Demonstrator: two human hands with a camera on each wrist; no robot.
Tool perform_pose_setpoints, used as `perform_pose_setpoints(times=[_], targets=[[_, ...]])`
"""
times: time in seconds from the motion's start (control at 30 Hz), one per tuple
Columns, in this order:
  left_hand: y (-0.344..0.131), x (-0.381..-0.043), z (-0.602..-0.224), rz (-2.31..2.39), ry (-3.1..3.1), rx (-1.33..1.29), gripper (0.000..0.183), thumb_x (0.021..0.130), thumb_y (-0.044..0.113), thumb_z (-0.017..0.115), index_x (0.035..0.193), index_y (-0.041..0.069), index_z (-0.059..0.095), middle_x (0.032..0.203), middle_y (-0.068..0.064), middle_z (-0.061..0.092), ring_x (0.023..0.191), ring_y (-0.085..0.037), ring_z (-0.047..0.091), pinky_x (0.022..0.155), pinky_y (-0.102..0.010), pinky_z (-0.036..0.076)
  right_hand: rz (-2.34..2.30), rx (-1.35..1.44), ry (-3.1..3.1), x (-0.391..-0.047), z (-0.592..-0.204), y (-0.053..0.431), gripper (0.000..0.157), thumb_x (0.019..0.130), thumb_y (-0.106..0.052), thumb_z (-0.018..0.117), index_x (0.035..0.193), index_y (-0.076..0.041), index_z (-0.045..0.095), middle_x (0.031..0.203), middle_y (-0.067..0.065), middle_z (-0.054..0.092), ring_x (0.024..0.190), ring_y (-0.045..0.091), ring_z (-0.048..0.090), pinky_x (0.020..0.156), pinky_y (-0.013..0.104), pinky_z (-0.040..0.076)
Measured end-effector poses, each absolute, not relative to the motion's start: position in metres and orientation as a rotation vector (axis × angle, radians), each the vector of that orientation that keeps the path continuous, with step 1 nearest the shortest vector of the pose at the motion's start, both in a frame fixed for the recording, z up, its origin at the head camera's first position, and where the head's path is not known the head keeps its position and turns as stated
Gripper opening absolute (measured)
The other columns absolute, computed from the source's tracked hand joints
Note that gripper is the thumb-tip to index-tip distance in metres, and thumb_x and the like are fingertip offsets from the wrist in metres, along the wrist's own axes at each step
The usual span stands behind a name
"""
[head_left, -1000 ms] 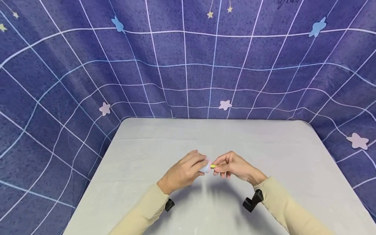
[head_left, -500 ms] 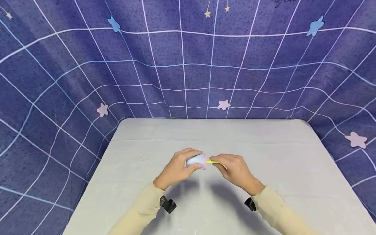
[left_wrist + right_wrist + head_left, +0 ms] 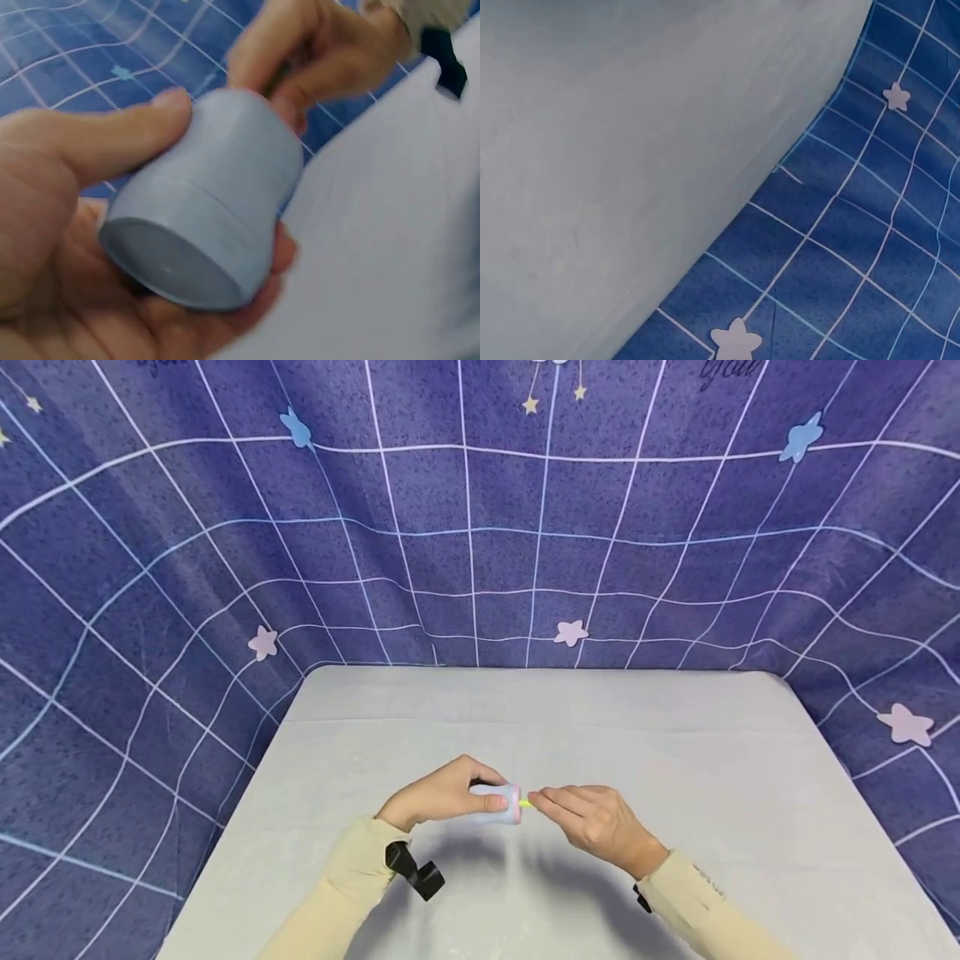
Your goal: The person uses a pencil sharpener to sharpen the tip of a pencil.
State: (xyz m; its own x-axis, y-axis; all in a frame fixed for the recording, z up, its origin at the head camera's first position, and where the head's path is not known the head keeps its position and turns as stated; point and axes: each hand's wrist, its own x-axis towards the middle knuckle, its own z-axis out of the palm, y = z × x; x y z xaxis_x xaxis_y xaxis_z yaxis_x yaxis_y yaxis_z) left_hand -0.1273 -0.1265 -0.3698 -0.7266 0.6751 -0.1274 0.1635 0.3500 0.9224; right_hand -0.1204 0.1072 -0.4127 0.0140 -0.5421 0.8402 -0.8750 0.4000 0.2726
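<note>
My left hand [image 3: 446, 792] grips a light blue, waisted container [image 3: 497, 816] with a pink rim at its right end. Held above the table, it lies roughly level in the head view. A thin yellow-green stick [image 3: 525, 803] comes out of the pink end, and my right hand [image 3: 592, 818] pinches it; most of its length is hidden by the fingers. In the left wrist view the container's round grey-blue base [image 3: 176, 262] faces the camera, with thumb and fingers wrapped about its sides. Neither hand shows in the right wrist view.
A pale cloth-covered table [image 3: 600, 718] lies under both hands. Behind and beside it hangs a dark blue curtain [image 3: 450, 560] with grid lines and stars. Each wrist wears a small black camera, such as the left one [image 3: 427, 881].
My left hand has rolled with the container, so its thumb now lies across the front. The right hand has turned over, its back now upward. Both have dropped slightly in the head view.
</note>
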Motion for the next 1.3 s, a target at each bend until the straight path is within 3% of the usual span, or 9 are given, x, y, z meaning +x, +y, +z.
perform_pose_setpoints(times=[0.1, 0.2, 0.37, 0.5, 0.7, 0.8, 0.87, 1.03, 1.3], targets=[[-0.122, -0.121, -0.373, 1.34, 2.32, 0.822, 0.031, 0.078, 0.025, 0.069, 0.104, 0.008, 0.066, 0.094, 0.0, 0.066, 0.078, -0.009, 0.057, 0.069, -0.023, 0.048, 0.602, 1.297, -1.794, -0.117, -0.413, 0.107, 0.019, 0.091, -0.006, 0.049, 0.09, -0.003, 0.068, 0.076, 0.0, 0.066, 0.059, 0.008, 0.06, 0.052, 0.017, 0.048], [-0.113, -0.115, -0.378, 1.185, 2.644, 1.051, 0.041, 0.073, 0.024, 0.074, 0.108, 0.005, 0.064, 0.097, -0.003, 0.064, 0.081, -0.01, 0.058, 0.07, -0.021, 0.048, 1.104, 1.292, -2.17, -0.116, -0.41, 0.11, 0.015, 0.088, -0.01, 0.056, 0.091, -0.001, 0.068, 0.075, 0.003, 0.067, 0.053, 0.004, 0.055, 0.046, 0.016, 0.046], [-0.101, -0.112, -0.388, 0.572, 3.126, 1.734, 0.049, 0.069, 0.026, 0.075, 0.107, -0.001, 0.061, 0.101, -0.007, 0.061, 0.093, -0.017, 0.057, 0.086, -0.023, 0.045, 2.275, 0.76, -2.69, -0.124, -0.4, 0.123, 0.024, 0.082, -0.008, 0.061, 0.099, 0.01, 0.063, 0.07, 0.004, 0.067, 0.045, 0.004, 0.047, 0.037, 0.017, 0.036], [-0.099, -0.111, -0.395, 0.463, 3.212, 1.933, 0.048, 0.071, 0.025, 0.074, 0.107, -0.002, 0.06, 0.101, -0.008, 0.06, 0.093, -0.019, 0.058, 0.09, -0.025, 0.043, 2.358, 0.64, -2.838, -0.13, -0.392, 0.127, 0.025, 0.081, -0.007, 0.062, 0.1, 0.01, 0.062, 0.071, 0.005, 0.067, 0.048, 0.007, 0.051, 0.04, 0.019, 0.039], [-0.105, -0.114, -0.393, 0.825, 3.131, 1.481, 0.047, 0.074, 0.029, 0.072, 0.11, 0.003, 0.059, 0.102, -0.004, 0.06, 0.09, -0.012, 0.057, 0.077, -0.02, 0.048, 1.586, 0.978, -2.734, -0.126, -0.388, 0.118, 0.015, 0.079, -0.01, 0.066, 0.094, -0.007, 0.069, 0.081, 0.005, 0.068, 0.06, 0.009, 0.06, 0.052, 0.023, 0.049], [-0.11, -0.116, -0.386, 1.085, 2.947, 1.177, 0.046, 0.075, 0.029, 0.072, 0.112, 0.004, 0.061, 0.101, 0.0, 0.062, 0.081, -0.008, 0.056, 0.066, -0.018, 0.047, 1.125, 1.145, -2.471, -0.125, -0.393, 0.115, 0.02, 0.075, -0.006, 0.07, 0.095, -0.009, 0.068, 0.085, -0.001, 0.068, 0.066, 0.005, 0.06, 0.056, 0.019, 0.049], [-0.113, -0.119, -0.38, 1.201, 2.8, 1.011, 0.043, 0.076, 0.03, 0.071, 0.111, 0.007, 0.062, 0.099, 0.002, 0.063, 0.077, -0.007, 0.055, 0.063, -0.019, 0.046, 0.912, 1.214, -2.253, -0.126, -0.398, 0.114, 0.017, 0.079, -0.009, 0.067, 0.096, -0.009, 0.068, 0.085, -0.002, 0.068, 0.067, 0.006, 0.061, 0.056, 0.018, 0.048], [-0.121, -0.131, -0.376, 1.39, 2.412, 0.795, 0.029, 0.082, 0.027, 0.065, 0.107, 0.011, 0.064, 0.095, 0.001, 0.064, 0.078, -0.011, 0.057, 0.067, -0.024, 0.048, 0.684, 1.266, -1.856, -0.129, -0.407, 0.109, 0.019, 0.091, -0.013, 0.051, 0.093, -0.007, 0.068, 0.082, -0.001, 0.067, 0.066, 0.01, 0.062, 0.058, 0.021, 0.05], [-0.122, -0.137, -0.377, 1.575, 1.956, 0.523, 0.035, 0.085, 0.028, 0.06, 0.101, -0.003, 0.064, 0.082, -0.004, 0.064, 0.072, -0.012, 0.058, 0.064, -0.024, 0.046, 0.587, 1.283, -1.686, -0.131, -0.409, 0.106, 0.016, 0.088, -0.015, 0.057, 0.089, -0.004, 0.069, 0.08, 0.001, 0.067, 0.066, 0.011, 0.062, 0.06, 0.021, 0.05]])
